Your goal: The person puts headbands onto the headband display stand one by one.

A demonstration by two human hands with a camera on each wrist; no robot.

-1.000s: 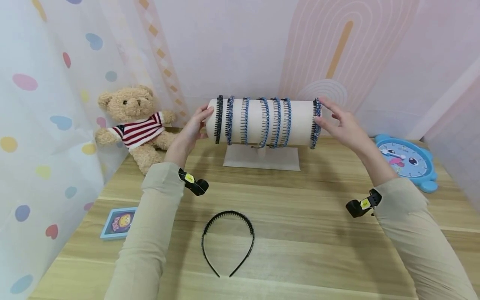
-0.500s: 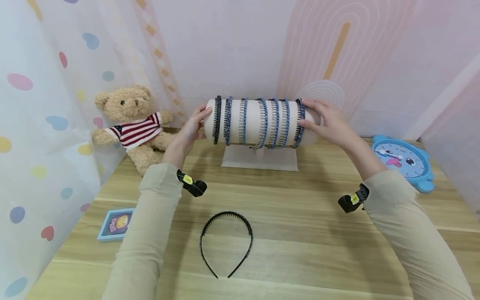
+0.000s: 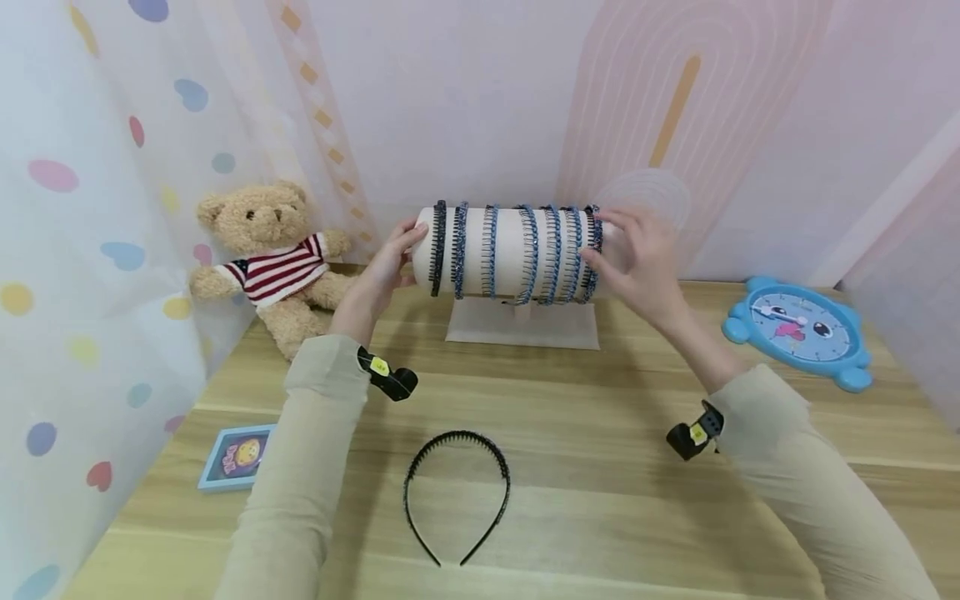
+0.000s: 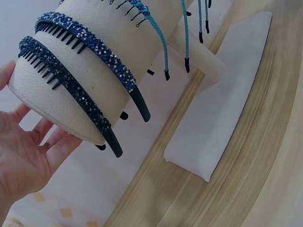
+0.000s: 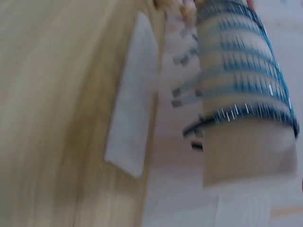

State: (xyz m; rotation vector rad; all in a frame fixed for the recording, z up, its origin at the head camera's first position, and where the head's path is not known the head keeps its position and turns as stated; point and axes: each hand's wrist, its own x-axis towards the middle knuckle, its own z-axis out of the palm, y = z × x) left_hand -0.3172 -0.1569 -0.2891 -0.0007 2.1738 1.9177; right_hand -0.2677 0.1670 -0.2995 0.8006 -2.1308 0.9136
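A cream display roll [image 3: 508,250] on a T-shaped stand carries several toothed headbands. My left hand [image 3: 378,271] holds its left end, and the left wrist view shows the fingers curled around the rim. Beside them sit a dark glittery headband [image 4: 71,87] and a blue glittery headband [image 4: 106,56]. Thinner blue wrapped headbands [image 3: 529,254] fill the middle. My right hand [image 3: 647,267] is at the rightmost dark blue headband [image 3: 592,254], fingers spread apart and blurred. In the blurred right wrist view, no fingers show around that headband. Another black headband [image 3: 457,435] lies on the table.
A teddy bear [image 3: 270,250] in a striped sweater sits at the back left. The blue-framed picture [image 3: 236,457] lies by my left forearm. At the right is a blue animal-shaped clock [image 3: 802,325]. Patterned curtains [image 3: 465,92] close off the back.
The rightmost headband has slid left along the roll, away from its right end, with my right hand moving left beside it. My left hand stays on the left end.
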